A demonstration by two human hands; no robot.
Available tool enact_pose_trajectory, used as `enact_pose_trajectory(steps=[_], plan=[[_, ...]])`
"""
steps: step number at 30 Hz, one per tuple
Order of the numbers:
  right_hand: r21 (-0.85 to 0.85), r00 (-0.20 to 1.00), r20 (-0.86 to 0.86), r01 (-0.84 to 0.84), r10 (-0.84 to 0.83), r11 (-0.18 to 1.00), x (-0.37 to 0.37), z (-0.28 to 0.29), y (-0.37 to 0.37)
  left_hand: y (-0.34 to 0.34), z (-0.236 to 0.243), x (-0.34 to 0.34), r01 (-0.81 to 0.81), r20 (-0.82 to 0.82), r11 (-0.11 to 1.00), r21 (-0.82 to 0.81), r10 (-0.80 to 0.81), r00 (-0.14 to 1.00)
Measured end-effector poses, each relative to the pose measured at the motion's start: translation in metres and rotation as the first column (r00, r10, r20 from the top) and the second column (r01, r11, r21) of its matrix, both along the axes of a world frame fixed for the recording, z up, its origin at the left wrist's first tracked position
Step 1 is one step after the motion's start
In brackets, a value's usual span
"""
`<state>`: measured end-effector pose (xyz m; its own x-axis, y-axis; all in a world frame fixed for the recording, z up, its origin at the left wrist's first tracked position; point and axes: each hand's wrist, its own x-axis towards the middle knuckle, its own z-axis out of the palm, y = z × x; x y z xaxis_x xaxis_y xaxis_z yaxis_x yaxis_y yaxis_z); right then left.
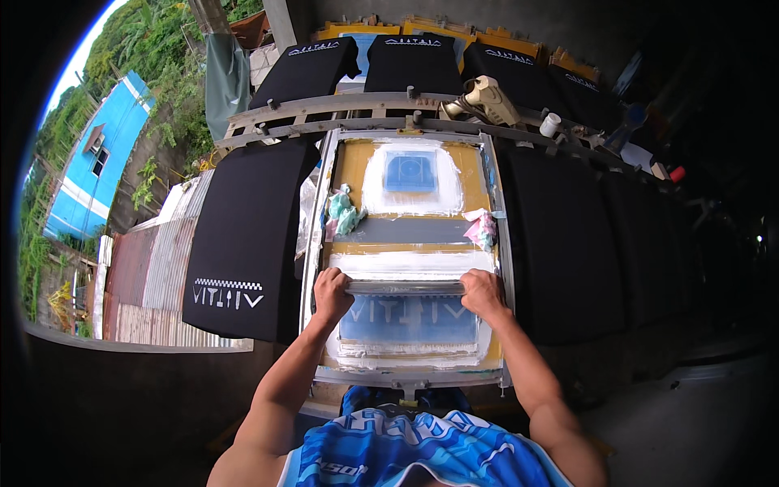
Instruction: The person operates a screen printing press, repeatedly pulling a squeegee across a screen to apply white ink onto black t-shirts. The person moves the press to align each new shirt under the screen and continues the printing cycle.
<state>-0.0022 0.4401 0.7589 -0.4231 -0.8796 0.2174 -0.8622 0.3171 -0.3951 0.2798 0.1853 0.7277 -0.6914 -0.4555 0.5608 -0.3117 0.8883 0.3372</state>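
Note:
A screen printing frame (502, 268) lies in front of me, its mesh smeared with white ink. Across it runs a squeegee (406, 287), gripped at its left end by my closed left hand (332, 293) and at its right end by my closed right hand (484, 291). White ink (406, 264) lies in a band just beyond the squeegee. On the near side shows a blue stencil area (406, 323) with a row of tool-like shapes. A smaller blue stencil (409, 171) sits at the far end. What lies beneath the screen is hidden.
A crumpled green rag (344, 213) and a pink one (481, 230) rest on the screen's sides. Black printed shirts (243, 235) stretch over boards left, right and beyond the rail (357, 105). A heat gun (489, 101) and a white container (550, 124) stand there.

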Motion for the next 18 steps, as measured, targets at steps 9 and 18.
enact_pose_trajectory(steps=[9,18], plan=[[0.060,0.991,0.104,-0.090,0.083,0.994,0.088,0.017,0.088,0.090,0.014,0.099,0.085,0.032,0.994,0.073,-0.088,0.996],[0.023,0.999,-0.010,-0.039,0.039,0.999,-0.017,0.015,-0.026,-0.026,0.016,-0.020,0.017,-0.005,1.000,-0.002,-0.017,1.000]])
